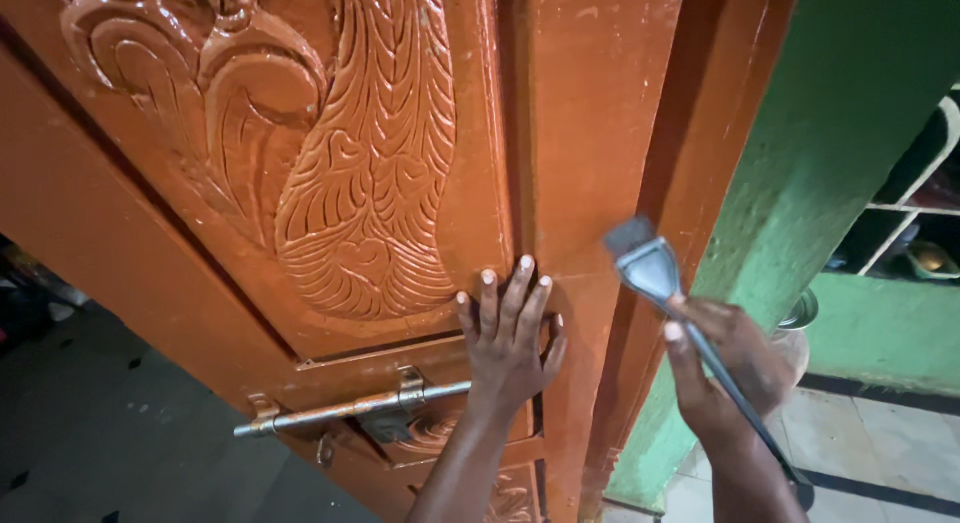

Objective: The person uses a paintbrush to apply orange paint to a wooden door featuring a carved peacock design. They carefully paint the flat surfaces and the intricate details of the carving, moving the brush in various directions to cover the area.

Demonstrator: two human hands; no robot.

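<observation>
Presently, item one: paintbrush (650, 268), flat head, grey bristles at upper end, dark slim handle running down and to the right. It sits in front of the door frame (690, 173), bristle tip just beside the frame's painted edge; I cannot tell whether it touches.

Item two: my right hand (725, 368), grip clenched round the brush handle just below the ferrule, thumb on top along the handle.

Item three: my left hand (510, 333), grip released, palm laid flat on the door (570, 133), fingers spread and pointing up, resting on the stile just right of the carved panel's lower corner.

Item four: carved panel (360, 183), raised feather-and-scroll relief, glossy reddish-brown like the rest of the door.

Item five: sliding bolt (350, 410), metal, horizontal, mounted below the panel; its right end reaches my left wrist.

Item six: green wall (840, 113), to the right of the frame, paint patchy near the bottom.

Item seven: shelf niche (915, 218) at far right, white dividers, contents dim and unclear.

Item eight: metal vessel (800, 313) behind my right hand, partly hidden.

Item nine: tiled floor (880, 438), pale with a dark border stripe, lower right.
</observation>
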